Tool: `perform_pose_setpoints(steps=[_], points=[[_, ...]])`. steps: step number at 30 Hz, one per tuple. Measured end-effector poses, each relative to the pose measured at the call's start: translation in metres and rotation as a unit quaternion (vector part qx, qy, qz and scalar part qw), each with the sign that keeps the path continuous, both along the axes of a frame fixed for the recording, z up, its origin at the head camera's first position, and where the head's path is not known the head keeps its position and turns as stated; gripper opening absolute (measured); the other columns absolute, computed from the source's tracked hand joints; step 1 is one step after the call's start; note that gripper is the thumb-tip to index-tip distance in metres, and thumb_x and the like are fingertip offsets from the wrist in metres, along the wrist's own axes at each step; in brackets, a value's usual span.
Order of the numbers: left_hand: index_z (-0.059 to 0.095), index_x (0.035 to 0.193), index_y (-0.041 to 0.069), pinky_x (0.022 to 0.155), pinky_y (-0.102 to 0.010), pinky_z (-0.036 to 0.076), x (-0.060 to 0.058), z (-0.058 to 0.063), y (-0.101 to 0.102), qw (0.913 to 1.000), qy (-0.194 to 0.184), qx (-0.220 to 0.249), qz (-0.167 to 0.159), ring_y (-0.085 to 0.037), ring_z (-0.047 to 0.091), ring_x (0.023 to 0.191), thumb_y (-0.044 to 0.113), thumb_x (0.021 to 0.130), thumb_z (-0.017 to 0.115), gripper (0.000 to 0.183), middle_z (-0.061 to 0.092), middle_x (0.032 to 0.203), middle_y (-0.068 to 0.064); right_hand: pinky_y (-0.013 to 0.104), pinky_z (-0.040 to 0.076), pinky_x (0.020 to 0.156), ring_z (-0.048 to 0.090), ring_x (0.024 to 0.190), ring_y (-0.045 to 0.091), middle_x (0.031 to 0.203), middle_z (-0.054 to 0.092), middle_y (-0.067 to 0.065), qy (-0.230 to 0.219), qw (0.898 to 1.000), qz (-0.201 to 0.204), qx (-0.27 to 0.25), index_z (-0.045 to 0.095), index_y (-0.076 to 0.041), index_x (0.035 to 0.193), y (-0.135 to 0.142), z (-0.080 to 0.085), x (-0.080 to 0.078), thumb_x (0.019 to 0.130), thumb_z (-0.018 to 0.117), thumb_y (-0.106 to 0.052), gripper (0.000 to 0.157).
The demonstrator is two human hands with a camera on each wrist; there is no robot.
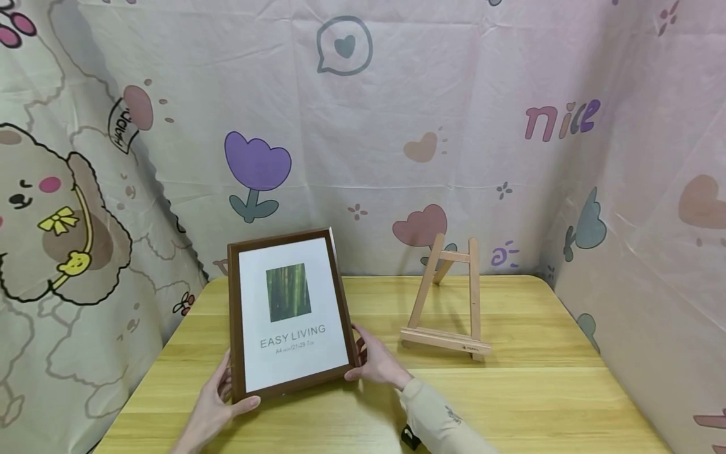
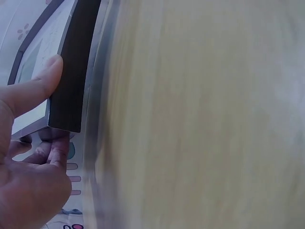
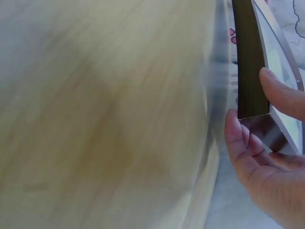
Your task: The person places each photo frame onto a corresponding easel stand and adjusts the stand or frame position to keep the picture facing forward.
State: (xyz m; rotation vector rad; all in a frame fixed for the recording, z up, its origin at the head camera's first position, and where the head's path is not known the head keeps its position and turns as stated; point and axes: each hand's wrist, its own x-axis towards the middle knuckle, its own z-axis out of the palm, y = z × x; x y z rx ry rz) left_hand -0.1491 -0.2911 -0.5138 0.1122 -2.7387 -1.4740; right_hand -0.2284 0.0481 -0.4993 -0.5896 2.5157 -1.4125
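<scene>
Right now, from my remote seat, I have all 10 fingers spoken for. The left hand [image 1: 212, 403] grips the lower left corner of the picture frame [image 1: 290, 331], thumb on the front, fingers curled round behind. The right hand [image 1: 377, 360] grips the frame's lower right corner the same way, as both wrist feeds confirm. The frame's long axis runs up and away from the hands, its top leaning a little to the left; I can't tell whether its bottom edge touches the table [image 1: 539, 391]. Inside the frame is a sheet with a bamboo picture [image 1: 288, 292].

The relation I judge most important is this: the wooden easel [image 1: 445, 339] stands to the right of the frame, well apart, its ledge towards the near side. The right hand, on the frame's easel side, is the nearer of the 2. Right of the frame, on the near side, a dark object [image 1: 410, 437] shows beside the right sleeve [image 1: 439, 413]; I can't make out what it is. Behind the frame hangs a printed curtain [image 1: 351, 126].
</scene>
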Motion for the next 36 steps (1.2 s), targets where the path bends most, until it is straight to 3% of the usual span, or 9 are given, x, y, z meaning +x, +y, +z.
perform_pose_setpoints(steps=[3,7,12,19,21,23,26,31,36], points=[[0.005,0.162,0.004,0.095,-0.007,0.046,0.001,0.000,0.002,0.9998,0.020,0.001,-0.001,0.026,0.038,0.100,0.019,0.075,0.089,0.122,0.055,0.137,-0.028,0.027,0.054,0.070,0.057,0.080,0.014,0.103,0.061,0.009,0.009,1.000,0.001,-0.001,0.026,-0.006,0.158,0.002,-0.001,0.000,0.070,0.089,-0.007,0.109],[0.006,0.162,0.004,0.093,-0.002,0.043,0.000,0.000,0.006,0.9990,0.042,0.015,-0.004,0.024,0.040,0.102,0.016,0.075,0.089,0.121,0.055,0.136,-0.027,0.028,0.055,0.073,0.057,0.081,0.014,0.106,0.061,0.009,0.013,1.000,0.000,-0.002,0.027,-0.006,0.158,0.006,0.000,0.000,0.070,0.089,-0.008,0.108],[0.005,0.162,0.003,0.091,0.004,0.037,0.000,0.001,0.009,0.9984,0.050,0.024,-0.006,0.025,0.039,0.103,0.016,0.075,0.090,0.122,0.054,0.138,-0.028,0.024,0.053,0.064,0.057,0.077,0.015,0.105,0.059,0.010,0.009,1.000,-0.001,-0.017,0.026,-0.007,0.158,0.009,0.003,0.002,0.069,0.088,-0.006,0.108],[0.007,0.161,0.002,0.092,0.008,0.031,0.000,0.004,0.013,0.9982,0.060,0.004,-0.003,0.026,0.031,0.105,0.021,0.075,0.090,0.121,0.044,0.149,-0.032,0.026,0.055,0.069,0.057,0.078,0.015,0.105,0.059,0.009,0.027,1.000,-0.002,-0.009,0.025,-0.006,0.159,0.013,0.005,0.002,0.071,0.088,-0.009,0.108],[0.007,0.162,0.003,0.092,0.009,0.029,-0.001,0.005,0.015,0.9977,0.067,0.006,-0.005,0.012,0.045,0.116,0.020,0.075,0.090,0.121,0.036,0.154,-0.034,0.024,0.055,0.068,0.057,0.079,0.016,0.105,0.059,0.009,0.034,0.999,0.002,-0.014,0.024,-0.004,0.159,0.015,0.006,0.002,0.072,0.088,-0.008,0.108],[0.006,0.162,0.003,0.090,0.010,0.027,-0.001,0.006,0.017,0.9975,0.069,0.009,-0.006,-0.013,0.051,0.129,0.019,0.075,0.090,0.121,0.030,0.157,-0.036,0.022,0.055,0.065,0.057,0.079,0.017,0.104,0.058,0.010,0.037,0.999,0.005,-0.021,0.024,-0.003,0.158,0.016,0.007,0.002,0.072,0.088,-0.006,0.108],[0.004,0.162,0.004,0.089,0.011,0.024,-0.002,0.008,0.020,0.9977,0.067,0.010,-0.010,-0.053,0.039,0.137,0.019,0.075,0.089,0.122,0.022,0.158,-0.039,0.021,0.054,0.068,0.058,0.083,0.018,0.105,0.058,0.011,0.045,0.999,0.002,-0.027,0.024,-0.002,0.158,0.019,0.007,0.002,0.071,0.088,-0.005,0.108],[0.004,0.163,0.009,0.092,0.008,0.024,-0.004,0.011,0.025,0.9977,0.066,0.010,-0.007,-0.054,0.038,0.138,0.021,0.075,0.090,0.124,0.027,0.156,-0.040,0.026,0.056,0.076,0.059,0.088,0.018,0.106,0.060,0.010,0.068,0.998,-0.006,-0.018,0.025,-0.001,0.157,0.025,0.008,0.004,0.071,0.088,-0.007,0.107],[0.004,0.163,0.010,0.103,-0.003,0.035,-0.005,0.012,0.030,0.9974,0.071,0.012,-0.005,-0.049,0.041,0.136,0.020,0.074,0.090,0.124,0.033,0.153,-0.037,0.031,0.058,0.080,0.060,0.090,0.019,0.107,0.062,0.010,0.083,0.996,-0.013,-0.015,0.026,-0.003,0.157,0.031,0.009,0.005,0.070,0.088,-0.006,0.107]])
